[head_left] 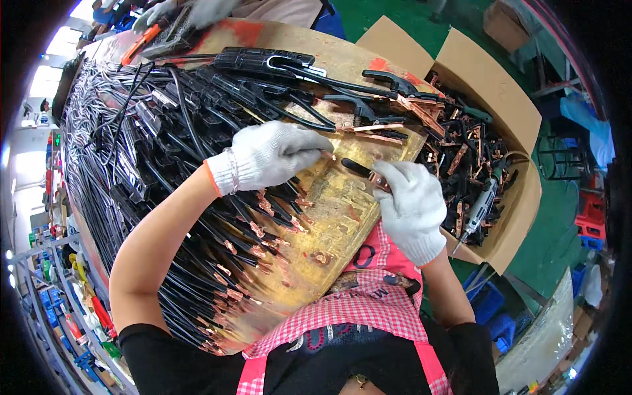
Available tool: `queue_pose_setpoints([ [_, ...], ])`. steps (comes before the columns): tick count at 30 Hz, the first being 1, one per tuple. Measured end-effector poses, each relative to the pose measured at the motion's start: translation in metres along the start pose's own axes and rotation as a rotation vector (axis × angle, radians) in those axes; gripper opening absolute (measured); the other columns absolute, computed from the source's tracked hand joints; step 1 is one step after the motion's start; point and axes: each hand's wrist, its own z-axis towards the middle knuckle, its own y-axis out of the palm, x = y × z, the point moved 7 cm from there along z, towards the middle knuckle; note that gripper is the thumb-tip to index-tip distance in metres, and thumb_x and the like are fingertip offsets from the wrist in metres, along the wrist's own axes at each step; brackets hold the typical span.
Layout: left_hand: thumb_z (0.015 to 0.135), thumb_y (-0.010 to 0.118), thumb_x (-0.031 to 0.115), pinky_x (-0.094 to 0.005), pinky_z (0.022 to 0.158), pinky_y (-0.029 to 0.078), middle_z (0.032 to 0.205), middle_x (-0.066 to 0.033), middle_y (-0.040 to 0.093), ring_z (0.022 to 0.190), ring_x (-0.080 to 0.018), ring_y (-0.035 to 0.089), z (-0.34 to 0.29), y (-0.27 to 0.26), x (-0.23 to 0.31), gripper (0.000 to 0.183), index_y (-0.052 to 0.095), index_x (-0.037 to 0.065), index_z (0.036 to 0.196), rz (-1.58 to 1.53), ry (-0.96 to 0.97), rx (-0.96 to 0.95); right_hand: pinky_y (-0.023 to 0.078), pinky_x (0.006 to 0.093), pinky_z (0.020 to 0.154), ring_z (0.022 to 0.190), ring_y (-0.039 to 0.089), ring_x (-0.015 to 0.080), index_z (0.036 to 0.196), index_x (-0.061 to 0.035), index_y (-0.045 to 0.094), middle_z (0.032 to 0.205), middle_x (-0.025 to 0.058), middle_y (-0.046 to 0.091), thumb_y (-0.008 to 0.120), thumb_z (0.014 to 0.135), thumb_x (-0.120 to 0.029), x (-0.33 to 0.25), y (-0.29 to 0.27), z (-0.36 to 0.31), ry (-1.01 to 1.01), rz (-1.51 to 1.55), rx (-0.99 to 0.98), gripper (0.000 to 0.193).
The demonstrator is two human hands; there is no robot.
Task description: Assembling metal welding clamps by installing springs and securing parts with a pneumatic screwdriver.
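Both of my hands wear white knitted gloves and work above the table's right part. My left hand (273,155) is closed in a pinch, a small copper-coloured piece (327,155) showing at its fingertips; its exact kind is too small to tell. Close by, my right hand (413,204) grips a copper clamp part with a black-covered end (355,167) that points toward the left fingers. A small gap separates the two pieces. Beyond my hands lie black spring clamps (355,108) with copper jaws. Left of them spreads a heap of black cables (197,257) with bare copper ends.
The worn wooden table (329,224) ends just before my pink checked apron. An open cardboard box (520,217) at the right holds copper and black clamp parts and a grey power screwdriver (482,207). Across the table, another person's gloved hand (155,16) is near an orange-handled tool (140,45).
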Motion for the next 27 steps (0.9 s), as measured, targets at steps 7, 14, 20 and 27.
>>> queue_pose_setpoints([
  [7, 0.097, 0.059, 0.031, -0.0341, 0.079, 0.056, 0.095, -0.0127, 0.074, 0.087, -0.0273, 0.071, 0.003, -0.006, -0.006, 0.029, 0.073, 0.010, 0.111, -0.111, -0.102, -0.055, 0.051, 0.0427, 0.076, 0.083, 0.066, 0.0335, 0.109, -0.0128, 0.067, 0.089, 0.0086, 0.067, 0.069, 0.088, -0.038, -0.014, 0.016, 0.013, -0.114, 0.249, -0.334, 0.033],
  [14, 0.096, 0.060, 0.028, -0.0345, 0.080, 0.056, 0.095, -0.0140, 0.074, 0.086, -0.0251, 0.071, -0.001, -0.006, -0.008, 0.028, 0.073, 0.006, 0.110, -0.166, -0.081, -0.063, 0.053, 0.0513, 0.079, 0.091, 0.068, 0.0430, 0.113, -0.0134, 0.067, 0.091, 0.0210, 0.071, 0.051, 0.099, -0.057, 0.003, 0.049, 0.019, 0.374, 0.510, -0.371, 0.048],
  [20, 0.095, 0.061, 0.024, -0.0325, 0.078, 0.055, 0.091, -0.0121, 0.074, 0.082, -0.0192, 0.070, -0.001, -0.008, -0.009, 0.026, 0.073, 0.004, 0.108, -0.209, -0.018, -0.092, 0.054, 0.0510, 0.078, 0.088, 0.068, 0.0426, 0.114, -0.0116, 0.065, 0.087, 0.0216, 0.071, 0.054, 0.099, -0.049, -0.019, 0.066, 0.049, 0.285, 0.403, -0.323, 0.042],
  [27, 0.093, 0.064, 0.017, -0.0308, 0.077, 0.055, 0.087, -0.0110, 0.075, 0.080, -0.0160, 0.070, -0.004, -0.006, -0.005, 0.021, 0.073, 0.002, 0.105, -0.288, -0.026, -0.266, 0.052, 0.0339, 0.070, 0.071, 0.066, 0.0196, 0.103, -0.0006, 0.067, 0.084, 0.0112, 0.070, 0.047, 0.103, -0.041, -0.013, 0.075, 0.024, 0.512, 1.040, -0.448, 0.045],
])
